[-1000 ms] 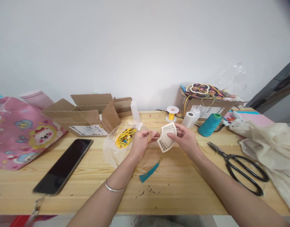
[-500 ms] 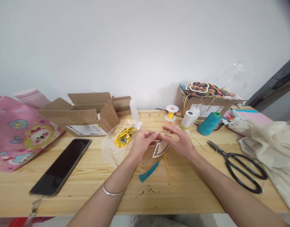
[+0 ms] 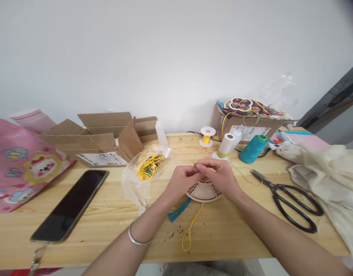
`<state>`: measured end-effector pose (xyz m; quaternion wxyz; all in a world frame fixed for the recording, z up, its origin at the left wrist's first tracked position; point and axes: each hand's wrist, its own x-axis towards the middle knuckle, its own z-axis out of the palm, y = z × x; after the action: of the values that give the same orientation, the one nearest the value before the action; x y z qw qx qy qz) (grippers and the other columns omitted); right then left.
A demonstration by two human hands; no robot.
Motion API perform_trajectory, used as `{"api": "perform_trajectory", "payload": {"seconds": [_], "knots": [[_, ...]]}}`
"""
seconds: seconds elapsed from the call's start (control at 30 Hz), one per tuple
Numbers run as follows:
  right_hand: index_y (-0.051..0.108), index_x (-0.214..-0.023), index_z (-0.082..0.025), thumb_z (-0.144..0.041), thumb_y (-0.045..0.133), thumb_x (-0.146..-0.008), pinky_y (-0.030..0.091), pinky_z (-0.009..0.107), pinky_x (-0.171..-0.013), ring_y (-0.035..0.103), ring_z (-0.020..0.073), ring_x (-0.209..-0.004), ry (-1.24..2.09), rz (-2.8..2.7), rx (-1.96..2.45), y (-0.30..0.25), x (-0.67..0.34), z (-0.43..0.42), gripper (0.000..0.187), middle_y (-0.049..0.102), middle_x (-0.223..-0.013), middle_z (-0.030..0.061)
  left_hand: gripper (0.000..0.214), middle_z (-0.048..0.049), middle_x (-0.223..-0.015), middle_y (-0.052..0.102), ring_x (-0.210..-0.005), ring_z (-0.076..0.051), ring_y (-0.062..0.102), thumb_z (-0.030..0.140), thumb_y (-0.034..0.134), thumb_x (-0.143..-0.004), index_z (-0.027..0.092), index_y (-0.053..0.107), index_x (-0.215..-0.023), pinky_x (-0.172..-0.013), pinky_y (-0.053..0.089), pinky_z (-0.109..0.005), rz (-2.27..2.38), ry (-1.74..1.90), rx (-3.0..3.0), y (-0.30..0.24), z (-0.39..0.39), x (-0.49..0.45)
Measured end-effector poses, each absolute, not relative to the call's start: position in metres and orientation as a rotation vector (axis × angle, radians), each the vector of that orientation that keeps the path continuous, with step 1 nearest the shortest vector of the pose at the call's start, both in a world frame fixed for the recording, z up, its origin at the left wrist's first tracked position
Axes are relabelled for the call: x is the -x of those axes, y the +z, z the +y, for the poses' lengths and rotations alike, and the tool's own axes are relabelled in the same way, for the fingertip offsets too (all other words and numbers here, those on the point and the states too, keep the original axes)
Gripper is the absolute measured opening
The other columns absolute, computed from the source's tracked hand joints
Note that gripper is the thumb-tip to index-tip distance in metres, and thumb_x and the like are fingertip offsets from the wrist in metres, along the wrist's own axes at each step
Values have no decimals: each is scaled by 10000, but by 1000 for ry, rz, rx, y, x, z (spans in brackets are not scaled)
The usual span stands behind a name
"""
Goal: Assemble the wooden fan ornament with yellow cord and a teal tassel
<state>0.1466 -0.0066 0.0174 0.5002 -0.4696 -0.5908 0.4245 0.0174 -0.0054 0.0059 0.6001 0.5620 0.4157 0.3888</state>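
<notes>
My left hand (image 3: 184, 179) and my right hand (image 3: 218, 174) meet over the middle of the table, thumbs and fingers pinched together at the upper edge of a fan-shaped wooden ornament (image 3: 204, 192). Cut-out patterns show on both of its sides. What exactly sits between the fingertips is hidden; a bit of thin yellow thread shows above them. A twisted yellow cord (image 3: 195, 219) hangs from the ornament's curved lower edge and ends in a loop on the table. To the left of it a teal tassel (image 3: 179, 210) lies partly under my left hand.
Black-handled scissors (image 3: 291, 199) lie at right beside cream cloth (image 3: 322, 176). Thread spools, including a teal cone (image 3: 253, 149), stand before a filled cardboard box (image 3: 248, 128). At left are a plastic bag of yellow cord (image 3: 149, 167), an open carton (image 3: 92, 143), a phone (image 3: 69, 207) and a pink bag (image 3: 29, 165).
My hands have drawn together, and the ornament has turned so its broad face shows. The yellow cord now hangs toward me with its loop visible. The view has shifted slightly.
</notes>
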Motion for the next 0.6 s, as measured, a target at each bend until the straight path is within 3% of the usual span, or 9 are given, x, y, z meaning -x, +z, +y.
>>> {"api": "perform_trajectory", "payload": {"seconds": [0.17, 0.6], "knots": [[670, -689, -177, -319, 647, -639, 414, 242, -577, 527, 95, -587, 1362, -1060, 1040, 19, -154, -3, 152, 645, -686, 5, 260, -46, -839, 669, -770, -168, 583, 200, 662, -586, 156, 659, -842, -718, 429, -269, 959, 903, -1326, 4, -7, -19], [671, -661, -186, -299, 666, -636, 407, 205, -568, 505, 63, -579, 1463, -915, 944, 21, -159, -1, 116, 620, -658, -16, 224, -47, -849, 666, -795, -171, 571, 260, 629, -634, 168, 665, -835, -745, 406, -274, 957, 901, -1396, 13, -10, -19]]}}
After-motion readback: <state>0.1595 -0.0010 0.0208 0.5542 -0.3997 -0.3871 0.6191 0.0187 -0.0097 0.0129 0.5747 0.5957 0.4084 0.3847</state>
